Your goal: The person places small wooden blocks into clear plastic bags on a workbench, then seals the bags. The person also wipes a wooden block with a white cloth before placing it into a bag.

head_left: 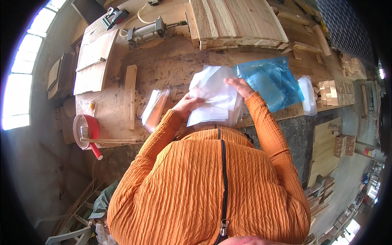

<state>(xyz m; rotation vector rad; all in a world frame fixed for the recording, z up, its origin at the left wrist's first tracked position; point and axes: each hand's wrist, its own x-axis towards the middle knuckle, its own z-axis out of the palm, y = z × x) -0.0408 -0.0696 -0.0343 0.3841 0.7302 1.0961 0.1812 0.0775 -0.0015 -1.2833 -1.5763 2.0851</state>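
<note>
Several thin white sheets (214, 96), partly see-through like paper or plastic sleeves, lie loosely stacked before my body at the bench's near edge. My left hand (186, 105) grips their left side, its thumb on top and its fingers hidden underneath. At the upper right of the stack, my right hand (241, 86) pinches an edge between thumb and fingers. Just right of that hand is a crumpled blue plastic bag (267, 83). Left of my left hand lies a bundle of clear plastic sleeves (155, 108).
A pneumatic cylinder (147, 32) and slatted wood panels (239, 20) occupy the back of the wooden bench (173, 61). A red-handled pot (93, 128) with a brush and stick stands at the left edge. A clear plastic bundle (307, 96) and wood blocks (335, 93) sit rightward.
</note>
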